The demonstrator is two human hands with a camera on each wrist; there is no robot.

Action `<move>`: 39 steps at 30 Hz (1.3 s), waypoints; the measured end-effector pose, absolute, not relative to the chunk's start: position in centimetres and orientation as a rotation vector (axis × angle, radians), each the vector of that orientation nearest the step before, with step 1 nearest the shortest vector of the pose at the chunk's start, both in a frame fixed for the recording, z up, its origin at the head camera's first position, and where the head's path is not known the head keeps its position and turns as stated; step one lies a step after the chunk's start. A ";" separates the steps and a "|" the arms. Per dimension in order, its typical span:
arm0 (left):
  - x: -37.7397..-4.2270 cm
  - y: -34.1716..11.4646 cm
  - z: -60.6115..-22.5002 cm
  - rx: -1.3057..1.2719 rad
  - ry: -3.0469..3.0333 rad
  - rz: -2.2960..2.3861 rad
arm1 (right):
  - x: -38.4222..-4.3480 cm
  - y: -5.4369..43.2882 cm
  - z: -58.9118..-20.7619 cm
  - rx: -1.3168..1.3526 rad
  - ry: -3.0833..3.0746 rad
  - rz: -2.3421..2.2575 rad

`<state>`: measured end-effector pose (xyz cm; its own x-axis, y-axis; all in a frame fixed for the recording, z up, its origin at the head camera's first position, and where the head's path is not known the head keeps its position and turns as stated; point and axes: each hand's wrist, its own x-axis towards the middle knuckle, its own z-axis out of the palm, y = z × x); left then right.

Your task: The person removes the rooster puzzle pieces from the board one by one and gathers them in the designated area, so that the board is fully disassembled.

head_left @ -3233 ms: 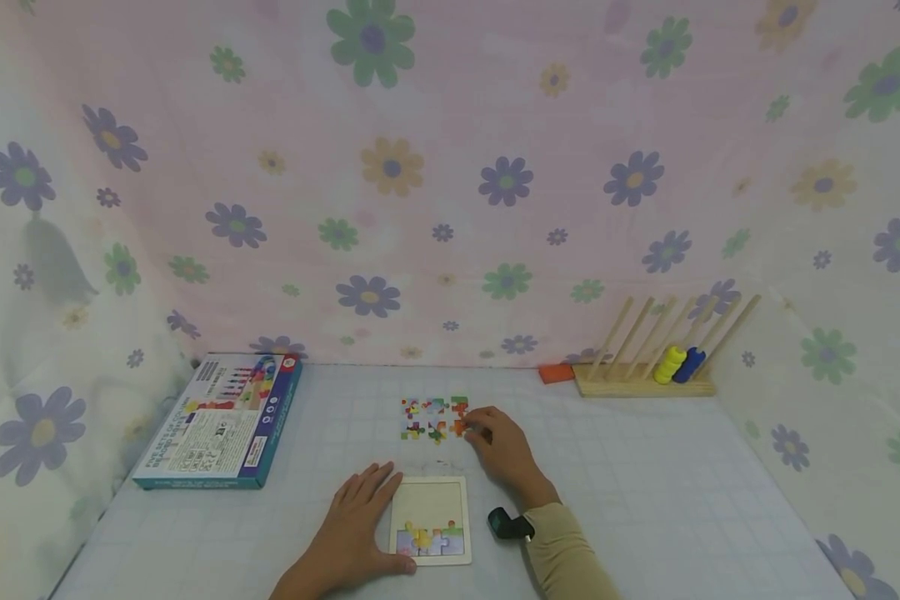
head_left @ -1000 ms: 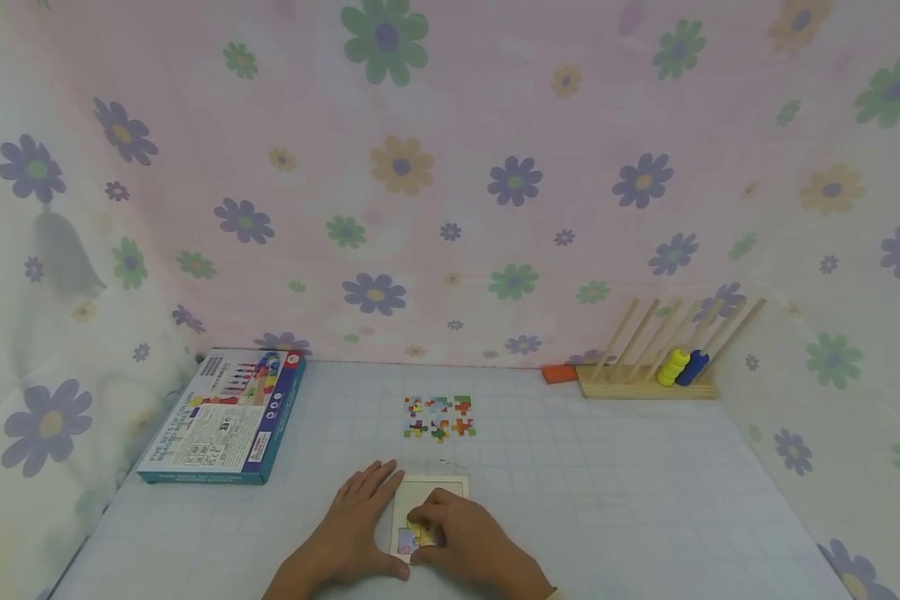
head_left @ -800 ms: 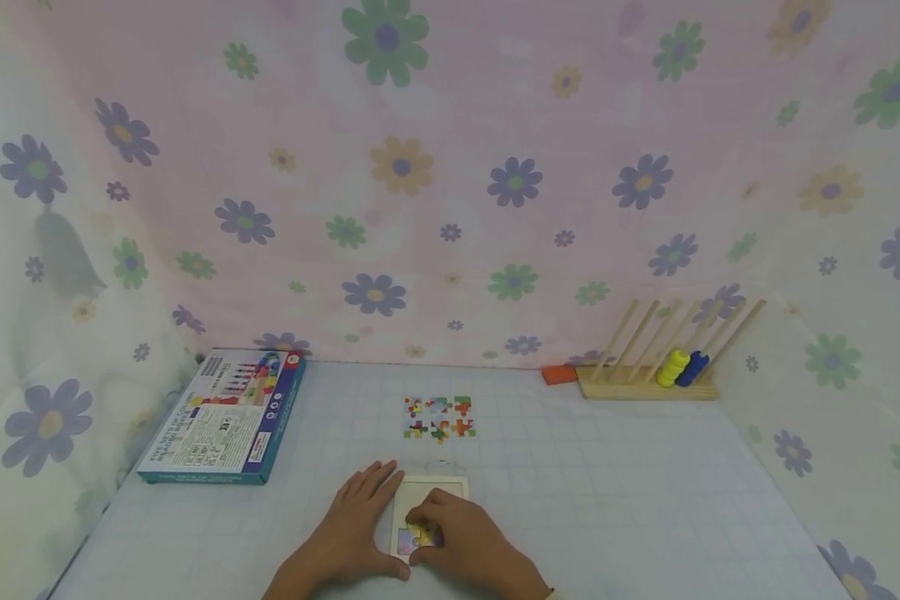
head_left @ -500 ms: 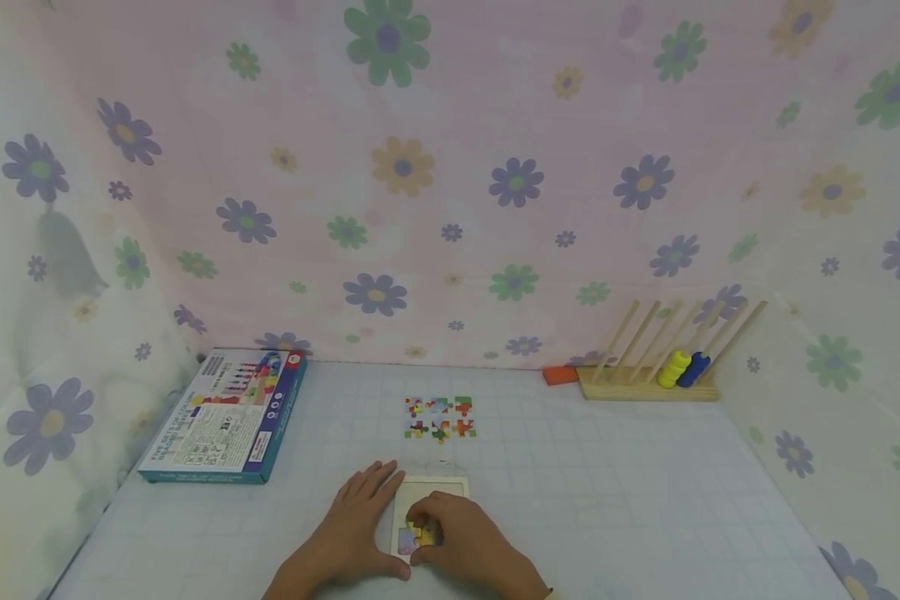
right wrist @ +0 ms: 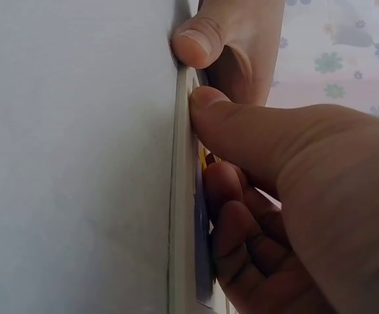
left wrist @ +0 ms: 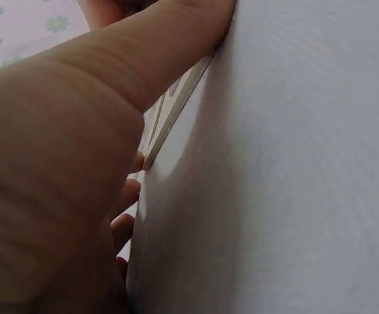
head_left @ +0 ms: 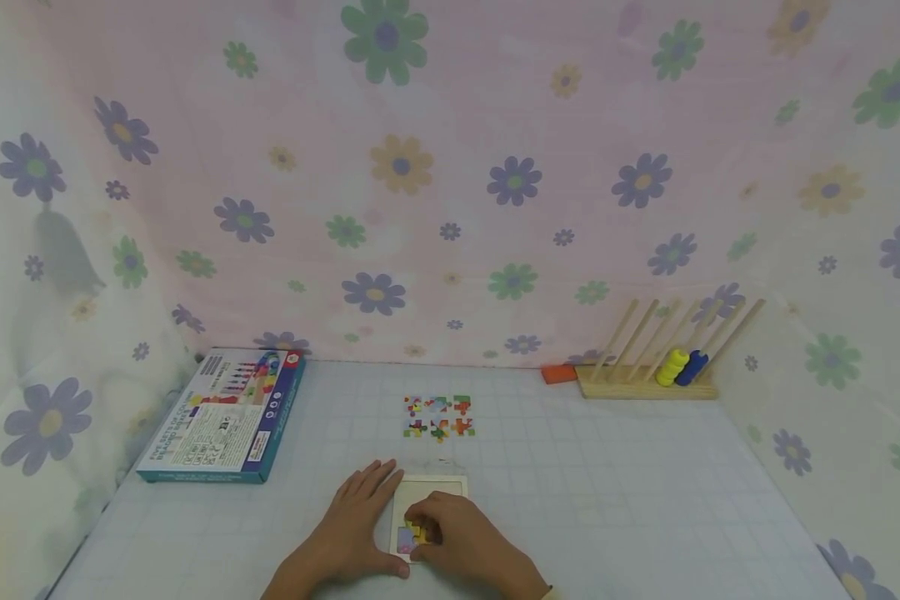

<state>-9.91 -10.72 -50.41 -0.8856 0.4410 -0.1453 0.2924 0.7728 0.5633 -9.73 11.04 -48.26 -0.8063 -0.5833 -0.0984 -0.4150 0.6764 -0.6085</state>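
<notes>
My left hand [head_left: 341,537] lies spread along the left side of a small wooden puzzle tray [head_left: 431,479], its thumb at the near corner and fingertips by the far one. Over the tray's near part, my right hand [head_left: 472,537] bends thumb and fingers to pinch a yellow puzzle piece [head_left: 422,532], mostly covered by them. Left of it sits a lavender puzzle piece [head_left: 405,541]. In the right wrist view, the right thumb [right wrist: 209,108] bears on the tray's frame [right wrist: 181,216] and the other fingers curl at the pieces.
Several colourful loose puzzle pieces [head_left: 439,405] lie in two rows beyond the tray. A flat toy box [head_left: 221,417] is at the left. Back right stand a wooden peg rack [head_left: 645,385] with yellow and blue beads and an orange block [head_left: 558,374]. Flowered cloth surrounds the table.
From the loose pieces at the back, my right hand has come to the tray's near row; during the last second its fingers shift only slightly. The left hand stays at the tray's side.
</notes>
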 end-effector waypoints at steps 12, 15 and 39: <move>-9.9 -10.7 -50.3 0.600 2.708 0.792 | -10.9 12.3 -48.5 -0.897 2.489 -1.096; -9.9 -10.7 -50.3 0.597 2.705 0.795 | -12.0 12.5 -48.2 -0.867 2.506 -1.170; -9.8 -10.9 -50.2 0.587 2.736 0.766 | -17.2 10.5 -50.0 -0.713 2.885 -1.031</move>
<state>-9.79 -10.94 -50.17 -0.8905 0.4389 -0.1195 0.3131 0.7819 0.5390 -17.20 10.45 -50.03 -0.8972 -0.4144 0.1526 -0.4172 0.6824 -0.6002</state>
